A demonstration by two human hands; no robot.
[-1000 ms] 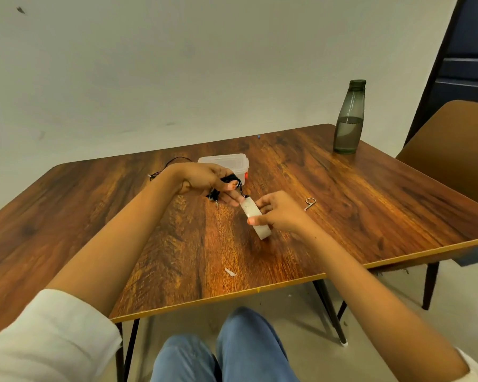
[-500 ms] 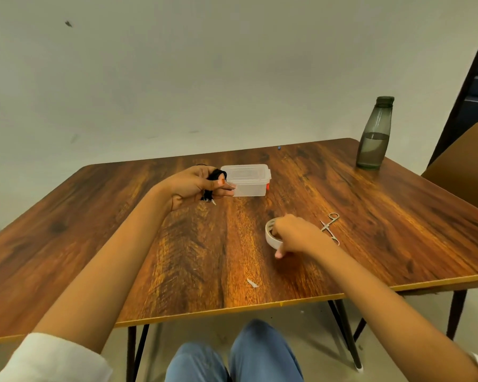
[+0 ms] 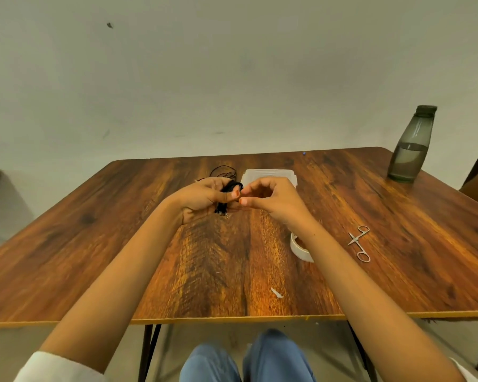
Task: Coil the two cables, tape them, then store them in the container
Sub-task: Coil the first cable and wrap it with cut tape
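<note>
The coiled black cable (image 3: 233, 186) sits bunched in the left hand (image 3: 204, 198), fingers (image 3: 221, 196) clenched round it above the desk (image 3: 94, 244) so the loops can't spring. The right hand (image 3: 273, 201) meets it, thumb and forefinger curled; whether they pinch tape I cannot tell. The second cable (image 3: 223, 172) lies loose behind, near the lidded container (image 3: 286, 176). The tape roll (image 3: 297, 248) hides half under the right forearm, with scissors (image 3: 359, 242) nearby.
</note>
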